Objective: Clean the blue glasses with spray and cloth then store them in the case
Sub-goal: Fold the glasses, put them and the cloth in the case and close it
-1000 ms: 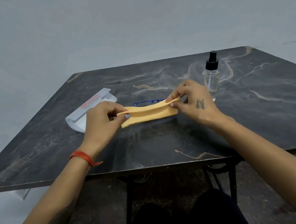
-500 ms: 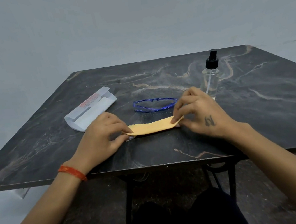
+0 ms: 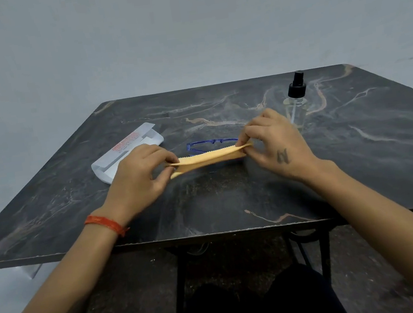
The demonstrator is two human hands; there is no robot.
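Both forearms reaching forward, left hand (image 3: 137, 177) and right hand (image 3: 274, 144) level, knuckles up, fingers curled, each pinching one end of the cloth (image 3: 207, 157) between them.

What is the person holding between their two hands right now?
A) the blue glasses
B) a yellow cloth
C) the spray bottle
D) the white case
B: the left hand and right hand each pinch an end of the yellow cloth, stretched between them, while the blue glasses, spray bottle and white case sit on the table untouched.
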